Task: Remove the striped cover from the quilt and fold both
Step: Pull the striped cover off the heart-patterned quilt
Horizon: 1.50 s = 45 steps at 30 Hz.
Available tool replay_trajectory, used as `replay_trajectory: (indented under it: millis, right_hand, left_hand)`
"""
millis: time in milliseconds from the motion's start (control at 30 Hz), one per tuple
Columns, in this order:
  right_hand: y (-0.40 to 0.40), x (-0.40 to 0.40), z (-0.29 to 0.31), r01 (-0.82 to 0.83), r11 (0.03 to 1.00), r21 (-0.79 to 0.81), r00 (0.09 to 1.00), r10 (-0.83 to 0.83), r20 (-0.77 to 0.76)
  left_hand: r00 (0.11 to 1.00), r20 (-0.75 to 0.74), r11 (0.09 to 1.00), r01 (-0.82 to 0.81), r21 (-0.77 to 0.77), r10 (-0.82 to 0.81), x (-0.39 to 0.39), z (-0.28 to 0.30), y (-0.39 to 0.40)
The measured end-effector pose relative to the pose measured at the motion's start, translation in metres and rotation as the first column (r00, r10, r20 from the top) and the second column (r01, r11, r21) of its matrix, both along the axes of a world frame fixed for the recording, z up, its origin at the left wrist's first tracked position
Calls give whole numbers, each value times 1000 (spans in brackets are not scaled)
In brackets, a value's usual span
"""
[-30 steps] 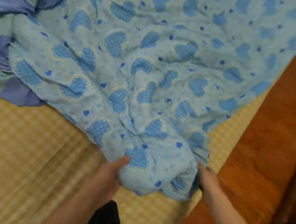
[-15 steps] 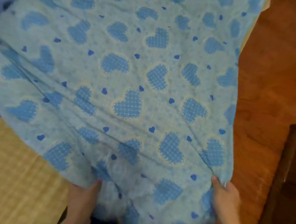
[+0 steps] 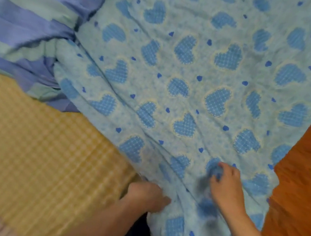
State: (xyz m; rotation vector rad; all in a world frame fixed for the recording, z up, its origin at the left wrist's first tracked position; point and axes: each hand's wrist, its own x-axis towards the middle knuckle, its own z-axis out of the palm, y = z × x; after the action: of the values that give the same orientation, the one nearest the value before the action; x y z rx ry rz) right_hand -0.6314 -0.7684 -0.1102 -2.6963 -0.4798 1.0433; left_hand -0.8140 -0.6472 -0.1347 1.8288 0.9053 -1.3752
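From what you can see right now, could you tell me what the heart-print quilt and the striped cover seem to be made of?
Heart-print quilt: soft matte woven fabric, probably cotton; it creases and looks lightly padded. Striped cover: thinner cloth, slightly smoother, bunched in deep folds; fibre unclear.

One quilt point(image 3: 197, 73), one striped cover point(image 3: 34, 19), two hands.

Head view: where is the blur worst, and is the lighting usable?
Head view: motion blur is heaviest around the right hand and the quilt fold it pinches; the left hand and the striped cover are softly smeared; lighting is dim and warm, without glare; the heart print remains readable mid-frame.
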Motion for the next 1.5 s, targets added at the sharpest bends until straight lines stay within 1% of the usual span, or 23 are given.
replay_trajectory:
  millis: [33,100,133,200,233,267,333,367,500,567,600,733,800,900,1000,1067,1133,1200,1267,1333,1367,1433,1500]
  right_hand:
    - [35,-4,1,-94,995,36,995,95,-41]
    - [104,-17,0,-262,957,122,961,271,-59]
    - [138,-26,0,-338,927,163,935,351,-53]
    - [201,-50,1,-485,839,247,863,504,-19]
    - [230,-65,2,-545,789,284,824,567,7]
    - [257,-81,1,-598,736,316,784,620,38]
    - [308,-117,-4,-690,626,364,701,702,123]
    - [332,-137,-9,-729,564,386,659,732,174]
    - [407,-204,-44,-859,387,336,493,801,339]
    - [431,-211,-72,-879,457,132,474,810,346]
    - [439,-209,-84,-857,514,48,498,798,341]
    - [464,-187,-103,-794,607,-46,508,702,499]
    - [477,-172,-85,-806,591,31,527,693,492]
    - [492,-155,-30,-714,653,253,688,587,426]
    - [493,-145,31,-639,613,465,769,509,387]
    - [482,-122,66,-575,593,564,817,454,356]
    - [462,-84,83,-529,626,573,849,397,350]
    - [437,-59,82,-512,676,530,859,406,312]
    - [422,-57,65,-619,640,456,785,522,332]
    - [414,-70,39,-726,578,372,682,671,290]
    - [411,-79,24,-757,558,340,640,737,216]
    - [405,-92,-11,-834,483,268,517,853,68]
    - [401,-109,-35,-936,318,151,325,945,29]
  left_hand:
    - [991,-45,977,-134,-168,129,0,3,23]
    - [857,-113,787,-508,-350,503,-17,6,85]
    - [729,-52,685,-663,-302,683,-32,4,119]
    - [316,254,356,-925,-132,914,-67,-2,187]
    - [111,439,157,-985,-70,892,-85,-10,219]
    - [-3,594,2,-1000,-8,805,-104,-18,250]
    - [-37,775,-187,-977,106,631,-135,-32,302]
    - [-28,816,-223,-967,124,578,-147,-39,323]
    - [-8,853,-148,-986,82,522,-152,-63,380]
    - [-72,799,-142,-990,17,597,-140,-76,402]
    - [-47,763,-133,-990,52,645,-135,-82,413]
    - [204,629,25,-959,281,750,-129,-98,441]
    - [244,613,57,-950,308,752,-134,-102,439]
    - [326,696,88,-931,355,640,-137,-78,422]
    - [557,704,128,-815,565,440,-163,-32,450]
    - [644,647,72,-729,680,409,-206,4,499]
    - [700,612,-60,-639,767,369,-257,47,552]
    - [667,664,-237,-623,746,338,-293,82,600]
    - [460,790,-321,-738,594,405,-298,94,637]
    - [194,852,-332,-861,385,486,-271,80,640]
    - [108,858,-322,-897,302,502,-250,66,625]
    - [125,862,-185,-952,243,492,-197,23,568]
    - [143,842,-34,-982,188,520,-144,-10,481]
